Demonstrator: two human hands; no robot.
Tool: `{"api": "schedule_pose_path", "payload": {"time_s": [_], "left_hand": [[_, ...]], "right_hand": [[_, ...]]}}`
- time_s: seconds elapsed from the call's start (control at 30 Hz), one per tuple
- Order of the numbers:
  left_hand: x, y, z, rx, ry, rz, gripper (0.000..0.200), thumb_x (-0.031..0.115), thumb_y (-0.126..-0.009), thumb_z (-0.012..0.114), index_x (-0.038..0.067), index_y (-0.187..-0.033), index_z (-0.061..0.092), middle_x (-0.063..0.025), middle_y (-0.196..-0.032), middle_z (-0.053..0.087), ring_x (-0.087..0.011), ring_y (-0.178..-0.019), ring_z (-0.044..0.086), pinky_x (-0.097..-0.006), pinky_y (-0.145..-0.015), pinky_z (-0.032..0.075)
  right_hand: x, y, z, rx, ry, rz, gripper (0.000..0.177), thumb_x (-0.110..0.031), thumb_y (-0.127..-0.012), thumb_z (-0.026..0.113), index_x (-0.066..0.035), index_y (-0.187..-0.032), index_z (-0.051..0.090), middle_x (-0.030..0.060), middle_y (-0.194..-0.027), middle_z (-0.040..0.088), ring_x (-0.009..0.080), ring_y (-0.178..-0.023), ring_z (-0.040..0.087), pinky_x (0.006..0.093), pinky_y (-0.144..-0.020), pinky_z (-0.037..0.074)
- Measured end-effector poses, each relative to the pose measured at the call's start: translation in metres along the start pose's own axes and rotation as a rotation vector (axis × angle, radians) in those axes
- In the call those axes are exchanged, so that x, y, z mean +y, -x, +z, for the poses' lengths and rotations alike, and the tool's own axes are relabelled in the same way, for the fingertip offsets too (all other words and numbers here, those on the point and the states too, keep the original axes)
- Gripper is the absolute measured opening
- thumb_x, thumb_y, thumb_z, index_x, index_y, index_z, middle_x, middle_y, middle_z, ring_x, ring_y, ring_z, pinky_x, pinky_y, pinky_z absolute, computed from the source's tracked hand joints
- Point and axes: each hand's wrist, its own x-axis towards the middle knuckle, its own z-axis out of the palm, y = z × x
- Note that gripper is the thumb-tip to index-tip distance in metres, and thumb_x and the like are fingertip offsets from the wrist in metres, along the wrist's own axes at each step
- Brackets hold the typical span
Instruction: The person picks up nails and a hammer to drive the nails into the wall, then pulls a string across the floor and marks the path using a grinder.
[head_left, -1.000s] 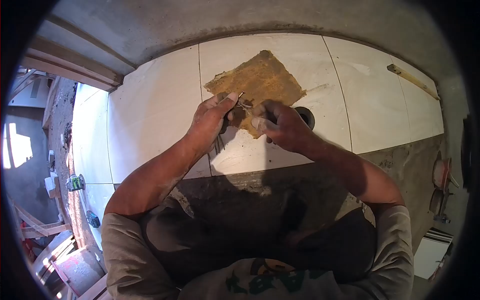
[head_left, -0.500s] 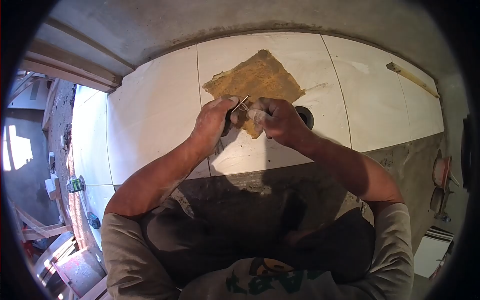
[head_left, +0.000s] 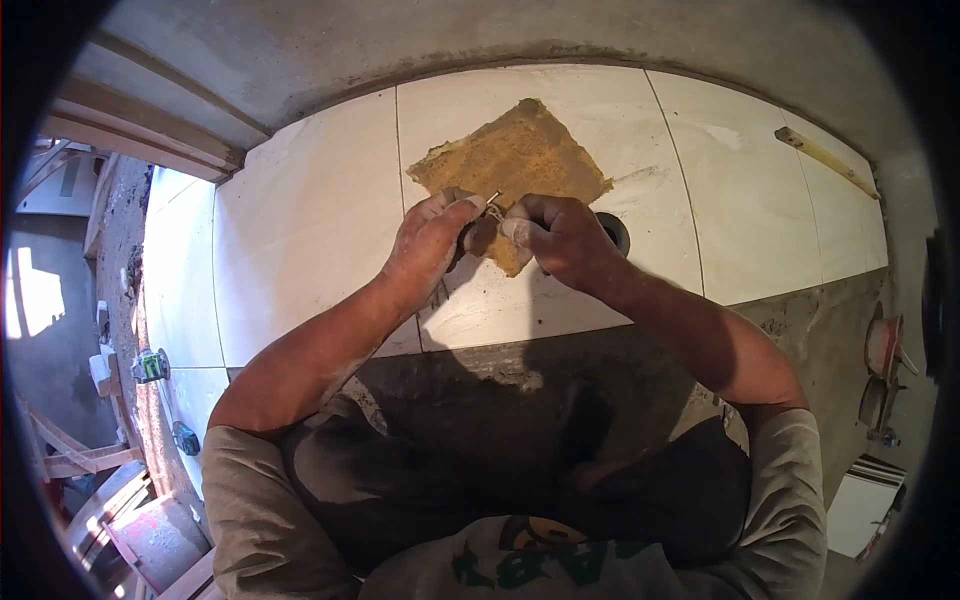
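My left hand [head_left: 437,232] is closed around a thin metal nail [head_left: 494,198], whose tip end sticks out between finger and thumb. A dark object shows partly under its palm. My right hand [head_left: 552,232] is pinched on a thin pale string [head_left: 494,213] that runs to the nail. Both hands are close together over the lower part of a brown, rough-edged sheet [head_left: 530,150] lying on the white tiles. Just right of my right hand is a dark round object [head_left: 613,234], partly hidden by the wrist.
White floor tiles [head_left: 300,220] reach to the concrete wall. A yellow level-like bar [head_left: 828,163] lies at the right. Green-black tools [head_left: 152,366] are at the left edge, wooden boards [head_left: 95,460] and a bucket [head_left: 160,540] at lower left, stacked tiles [head_left: 865,505] at lower right.
The fingers of both hands have shifted slightly around the nail and string. My right hand has moved a little to the right. The sheet has not visibly moved.
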Motion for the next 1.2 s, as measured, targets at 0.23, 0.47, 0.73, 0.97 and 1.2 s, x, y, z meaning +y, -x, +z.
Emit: {"api": "schedule_pose_path", "payload": {"time_s": [0.23, 0.47, 0.73, 0.97, 1.2], "left_hand": [[-0.002, 0.0, 0.001, -0.048, 0.018, 0.027, 0.021, 0.025, -0.093, 0.056, 0.005, -0.093, 0.061, 0.0002, -0.079, 0.059, -0.0075, -0.071, 0.05, -0.0236, -0.064, 0.041], [-0.006, -0.002, 0.0, -0.065, 0.03, 0.049, 0.022, 0.025, -0.093, 0.057, 0.003, -0.097, 0.062, -0.0011, -0.08, 0.059, -0.0087, -0.072, 0.051, -0.0248, -0.066, 0.042], [0.008, 0.005, 0.005, -0.016, -0.033, 0.027, 0.021, 0.028, -0.092, 0.059, 0.008, -0.093, 0.061, 0.0039, -0.074, 0.058, -0.0035, -0.061, 0.045, -0.0201, -0.054, 0.034], [0.003, 0.002, 0.006, 0.019, -0.074, 0.067, 0.025, 0.033, -0.093, 0.058, 0.008, -0.09, 0.06, 0.0063, -0.068, 0.051, -0.0029, -0.057, 0.039, -0.0208, -0.051, 0.03], [0.001, 0.001, -0.002, -0.002, -0.208, 0.055, 0.033, 0.037, -0.096, 0.051, 0.007, -0.086, 0.06, 0.0038, -0.066, 0.05, -0.0063, -0.057, 0.04, -0.0225, -0.053, 0.031]], "right_hand": [[0.003, -0.001, 0.001, 0.035, 0.046, -0.025, 0.033, -0.03, -0.09, 0.058, 0.002, -0.084, 0.062, 0.0085, -0.062, 0.058, 0.0143, -0.058, 0.056, 0.0342, -0.058, 0.046], [0.001, 0.001, -0.001, 0.036, 0.029, -0.064, 0.031, -0.028, -0.089, 0.059, 0.002, -0.079, 0.059, 0.0097, -0.06, 0.056, 0.0156, -0.055, 0.052, 0.036, -0.055, 0.044], [0.003, 0.001, -0.002, -0.006, 0.09, -0.05, 0.026, -0.026, -0.09, 0.057, -0.002, -0.08, 0.06, 0.0025, -0.066, 0.058, 0.0105, -0.064, 0.054, 0.0302, -0.062, 0.044], [-0.003, 0.004, -0.004, 0.004, 0.092, -0.001, 0.025, -0.024, -0.089, 0.059, -0.002, -0.079, 0.06, 0.0026, -0.065, 0.057, 0.0105, -0.062, 0.053, 0.0301, -0.062, 0.045], [0.0, 0.003, -0.004, 0.011, 0.076, -0.002, 0.026, -0.024, -0.087, 0.059, 0.0, -0.08, 0.061, 0.0068, -0.064, 0.058, 0.0134, -0.061, 0.055, 0.0329, -0.061, 0.045]]}}
